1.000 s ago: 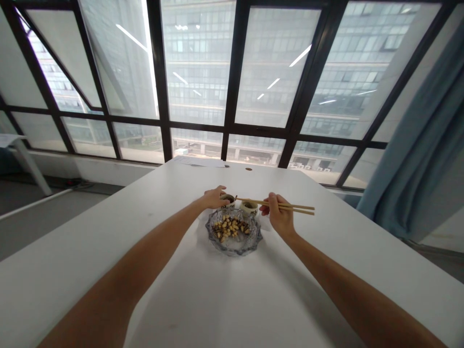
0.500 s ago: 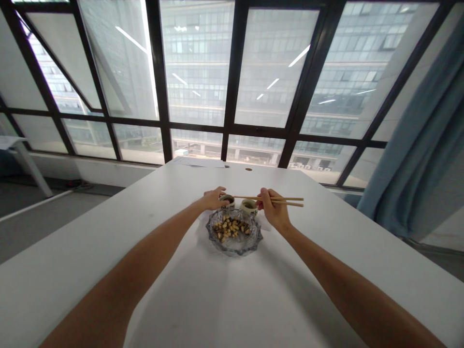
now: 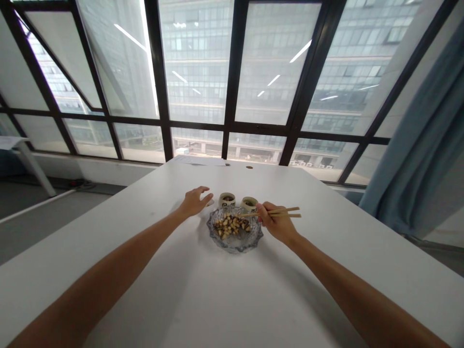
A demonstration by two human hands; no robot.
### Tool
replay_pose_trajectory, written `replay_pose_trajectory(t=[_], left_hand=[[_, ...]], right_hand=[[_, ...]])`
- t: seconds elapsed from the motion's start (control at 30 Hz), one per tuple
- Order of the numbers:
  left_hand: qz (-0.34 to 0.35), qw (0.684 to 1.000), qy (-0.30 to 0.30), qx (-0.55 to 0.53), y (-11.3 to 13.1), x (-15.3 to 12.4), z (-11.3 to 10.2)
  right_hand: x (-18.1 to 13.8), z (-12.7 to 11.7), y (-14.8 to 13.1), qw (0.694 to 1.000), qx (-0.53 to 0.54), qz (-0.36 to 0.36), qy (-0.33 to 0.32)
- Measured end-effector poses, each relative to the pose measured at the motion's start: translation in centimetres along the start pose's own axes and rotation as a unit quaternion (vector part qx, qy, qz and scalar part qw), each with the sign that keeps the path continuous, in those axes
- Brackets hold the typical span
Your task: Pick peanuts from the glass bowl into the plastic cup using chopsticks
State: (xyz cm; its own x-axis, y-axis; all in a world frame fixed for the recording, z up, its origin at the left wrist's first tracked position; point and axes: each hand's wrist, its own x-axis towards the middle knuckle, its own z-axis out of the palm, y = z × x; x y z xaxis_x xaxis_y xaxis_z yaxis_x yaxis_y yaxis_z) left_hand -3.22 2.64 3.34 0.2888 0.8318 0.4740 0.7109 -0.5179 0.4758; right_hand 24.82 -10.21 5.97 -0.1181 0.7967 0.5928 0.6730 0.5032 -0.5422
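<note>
A pair of wooden chopsticks is gripped in my right hand, with the tips over the far side of a clear glass bowl. Inside the bowl lie many small pale and dark pieces, like nuts or seeds, too small to name. Behind it stand two small cream cups with dark markings: the left cup has dark bits inside, and the right cup sits close to my right hand. My left hand hovers left of the left cup, thumb and fingers apart, holding nothing.
The white table carries all of this. Sheets of paper and a small brown round object lie at its far end. Beyond are dark-framed windows, with a blue curtain on the right.
My left hand has let go of the left cup and moved left. My right hand has come down and nearer, bringing the chopstick tips from between the cups to over the bowl.
</note>
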Motion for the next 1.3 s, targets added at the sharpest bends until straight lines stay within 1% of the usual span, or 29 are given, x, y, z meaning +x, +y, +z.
replay_pose_trajectory(t=[0.13,0.27,0.37,0.47,0.67,0.77,0.9,1.03,1.17,1.3], left_hand=[[-0.035,0.996,0.039,-0.077,-1.5,-1.9,1.0],[-0.053,0.988,0.054,-0.137,-2.1,-2.8,2.4],[-0.065,0.989,0.041,-0.124,-1.9,-3.2,2.7],[-0.079,0.991,0.019,-0.102,-1.6,-3.4,2.4],[-0.086,0.990,0.006,-0.111,-1.1,-3.5,2.0],[-0.084,0.990,0.006,-0.115,-1.0,-3.6,1.9],[-0.091,0.989,-0.003,-0.119,-0.7,-3.6,1.7],[-0.089,0.990,-0.001,-0.107,-0.6,-3.7,1.6],[-0.087,0.992,0.002,-0.089,-0.7,-3.7,1.7],[-0.091,0.992,0.001,-0.089,-0.8,-3.6,1.8]], right_hand=[[-0.3,0.2,0.3,1.000,0.008,0.003,0.003],[-0.9,0.1,1.0,0.999,0.025,0.018,0.023],[-1.5,0.1,1.4,0.996,0.054,0.038,0.054],[-2.0,0.3,1.5,0.991,0.098,0.053,0.078],[-2.0,0.6,0.1,0.974,0.180,0.086,0.109],[-1.7,0.6,-0.5,0.982,0.154,0.073,0.083],[-1.2,0.3,-0.6,0.999,0.039,0.007,0.007],[-0.5,0.2,-0.6,0.996,-0.033,-0.059,-0.055],[0.4,0.5,-0.8,0.991,-0.061,-0.098,-0.074],[0.8,0.8,-0.9,0.988,-0.080,-0.108,-0.083]])
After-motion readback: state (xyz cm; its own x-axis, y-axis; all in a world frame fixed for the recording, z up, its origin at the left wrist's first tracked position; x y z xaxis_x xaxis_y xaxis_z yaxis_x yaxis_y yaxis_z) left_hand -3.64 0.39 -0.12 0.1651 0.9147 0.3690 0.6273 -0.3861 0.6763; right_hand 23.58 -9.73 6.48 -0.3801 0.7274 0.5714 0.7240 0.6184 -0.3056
